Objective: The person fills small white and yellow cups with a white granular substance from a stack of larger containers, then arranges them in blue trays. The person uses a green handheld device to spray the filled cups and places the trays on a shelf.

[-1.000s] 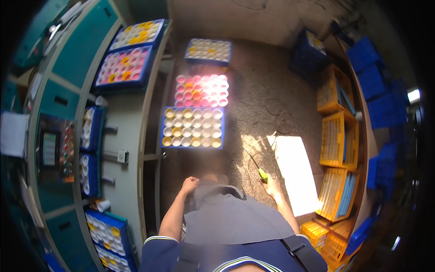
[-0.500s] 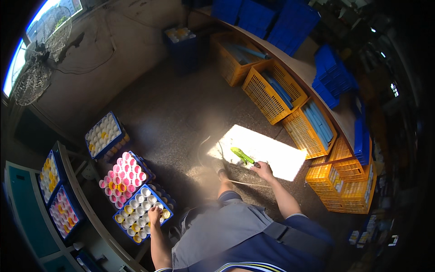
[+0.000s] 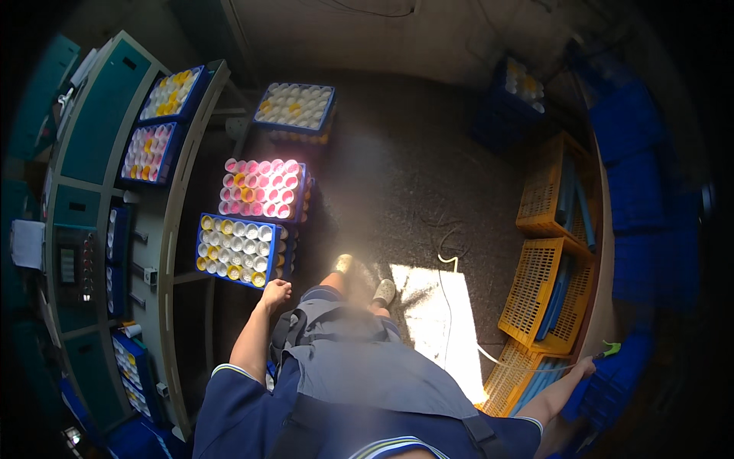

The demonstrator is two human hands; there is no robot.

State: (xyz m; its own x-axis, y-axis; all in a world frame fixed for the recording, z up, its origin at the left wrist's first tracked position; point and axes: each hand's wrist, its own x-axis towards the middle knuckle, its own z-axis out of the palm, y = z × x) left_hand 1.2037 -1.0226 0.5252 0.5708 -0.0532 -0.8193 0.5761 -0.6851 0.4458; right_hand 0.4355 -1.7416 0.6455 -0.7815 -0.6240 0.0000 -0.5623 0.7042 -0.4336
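Observation:
My left hand point(image 3: 276, 293) is closed, fingers curled, just off the near right corner of a blue crate point(image 3: 260, 284) of white and yellow cups. Whether anything is inside those fingers is hidden. Out at the far right, my right hand point(image 3: 584, 368) grips a bright green air gun point(image 3: 609, 350). From that hand a pale hose point(image 3: 489, 356) runs back across to the floor. Behind the nearest crate stands a stack topped with pink-filled cups point(image 3: 267, 188), some of them yellow.
Another blue crate point(image 3: 294, 125) of cups stands farther back. At left, a teal machine point(image 3: 103, 115) has a rail holding more crates. Yellow baskets point(image 3: 533, 291) with blue tubes line the right side, below a ledge bearing blue crates point(image 3: 634, 183). A sunlit patch point(image 3: 440, 314) lies on the floor.
My view has turned left. My right arm has swung out to the right with the air gun, over toward the blue crates. My left hand has come away from the cups to the crate's corner.

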